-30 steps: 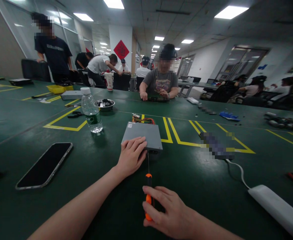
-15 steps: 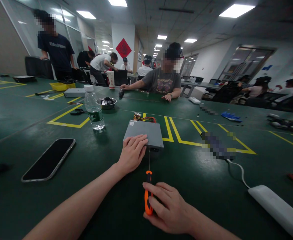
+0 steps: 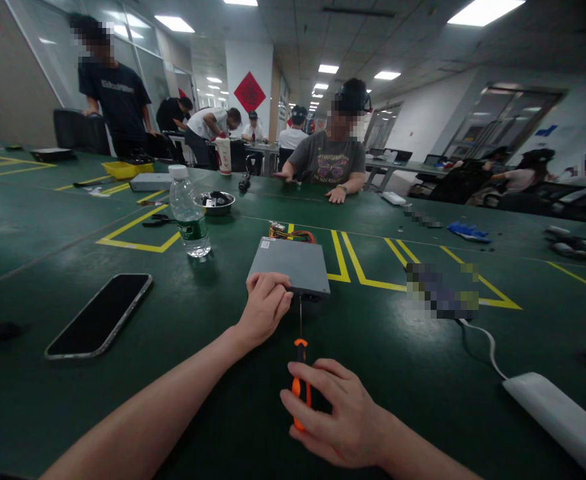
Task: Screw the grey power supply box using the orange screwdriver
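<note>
A grey metal computer power supply [image 3: 297, 259] lies flat on the green table, its bundle of coloured wires [image 3: 297, 235] at the far side. My left hand [image 3: 267, 305] is closed over the near left edge of the box, fingers bent on its top and front. My right hand [image 3: 340, 413] grips an orange and black screwdriver [image 3: 300, 345] by the handle, thumb and fingers round it. The thin shaft points away from me, and its tip meets the near face of the power supply below the top edge; the exact contact spot is too small to make out.
Left of the box stand a water bottle [image 3: 190, 217] and a metal bowl [image 3: 216, 203] of dark parts. A phone [image 3: 101, 317] lies nearer me. On the right are a white power strip [image 3: 557, 413] and a blurred-out device [image 3: 440, 291]. A person [image 3: 327, 160] sits opposite.
My left fingers have drawn in towards the box's near edge. My right fingers have shifted round the screwdriver handle, which has turned. The person opposite has let go of a dark object.
</note>
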Tool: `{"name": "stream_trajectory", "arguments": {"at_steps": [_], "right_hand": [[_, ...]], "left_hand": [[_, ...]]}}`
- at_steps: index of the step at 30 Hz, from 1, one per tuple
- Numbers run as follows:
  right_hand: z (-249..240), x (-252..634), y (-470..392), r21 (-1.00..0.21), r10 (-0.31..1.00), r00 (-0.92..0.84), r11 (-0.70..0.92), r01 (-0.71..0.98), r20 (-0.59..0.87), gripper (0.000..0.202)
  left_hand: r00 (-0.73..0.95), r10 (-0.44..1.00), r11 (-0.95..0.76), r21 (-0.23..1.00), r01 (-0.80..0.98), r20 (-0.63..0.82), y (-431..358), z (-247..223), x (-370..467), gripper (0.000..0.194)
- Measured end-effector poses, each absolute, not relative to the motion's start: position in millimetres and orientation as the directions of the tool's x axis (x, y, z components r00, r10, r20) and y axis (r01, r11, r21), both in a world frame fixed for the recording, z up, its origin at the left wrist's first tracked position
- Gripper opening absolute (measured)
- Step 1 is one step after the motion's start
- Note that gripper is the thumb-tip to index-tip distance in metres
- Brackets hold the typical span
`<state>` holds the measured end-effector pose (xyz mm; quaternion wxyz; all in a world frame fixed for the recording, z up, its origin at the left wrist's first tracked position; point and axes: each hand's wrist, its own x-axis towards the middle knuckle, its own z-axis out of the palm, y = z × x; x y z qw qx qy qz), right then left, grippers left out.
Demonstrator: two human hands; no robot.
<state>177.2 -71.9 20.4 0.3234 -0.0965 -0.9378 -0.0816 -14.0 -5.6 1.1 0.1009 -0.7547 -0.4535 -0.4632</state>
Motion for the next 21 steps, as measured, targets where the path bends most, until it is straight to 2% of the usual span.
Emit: {"name": "stream_trajectory", "arguments": {"at_steps": [4, 7, 9, 13, 16, 21], "right_hand": [[19, 177, -75, 0.108, 0.13, -0.754, 0.96, 0.257, 0.643, 0.018], [14, 177, -76, 0.093, 0.126, -0.708, 0.961, 0.262, 0.694, 0.011], [11, 178, -76, 0.069, 0.144, -0.693, 0.96, 0.27, 0.707, 0.013], [11, 181, -75, 0.029, 0.177, -0.724, 0.964, 0.262, 0.667, 0.02], [16, 183, -76, 0.055, 0.17, -0.776, 0.966, 0.254, 0.607, 0.026], [21, 184, -77, 0.121, 0.135, -0.761, 0.955, 0.27, 0.635, 0.018]], "left_hand": [[0.164, 0.588, -0.528, 0.222, 0.82, 0.792, -6, 2, -14, 0.013], [0.207, 0.629, -0.496, 0.182, 0.849, 0.749, -7, 4, -13, 0.034], [0.243, 0.654, -0.483, 0.149, 0.863, 0.716, -7, 6, -13, 0.04], [0.254, 0.675, -0.467, 0.135, 0.874, 0.693, -7, 7, -11, 0.037], [0.232, 0.682, -0.454, 0.154, 0.878, 0.694, -6, 7, -10, 0.036], [0.187, 0.699, -0.432, 0.199, 0.88, 0.691, -6, 7, -7, 0.032]]}}
